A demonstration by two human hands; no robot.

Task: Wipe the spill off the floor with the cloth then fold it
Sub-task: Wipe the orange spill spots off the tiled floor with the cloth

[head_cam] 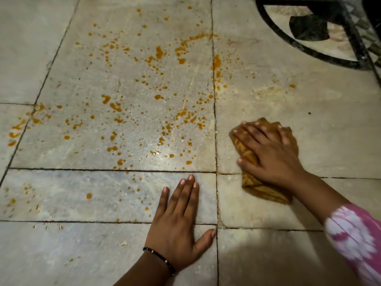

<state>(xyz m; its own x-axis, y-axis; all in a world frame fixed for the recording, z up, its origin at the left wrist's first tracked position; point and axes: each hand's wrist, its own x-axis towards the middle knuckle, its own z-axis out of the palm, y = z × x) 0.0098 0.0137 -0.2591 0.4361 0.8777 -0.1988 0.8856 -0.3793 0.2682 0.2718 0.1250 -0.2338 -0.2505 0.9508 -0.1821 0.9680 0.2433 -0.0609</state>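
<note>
Orange drops of the spill (132,100) lie well left of the cloth (257,182), pinned flat under the right hand (272,155)'s spread fingers, left hand (177,228) released on floor (309,120), so wiping's underway, needing 1 leftward sweep.

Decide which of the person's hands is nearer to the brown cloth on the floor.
Right. The right hand lies flat on top of the cloth, pressing it to the floor tiles. The left hand rests flat on the tiles, apart from the cloth, on its left.
</note>
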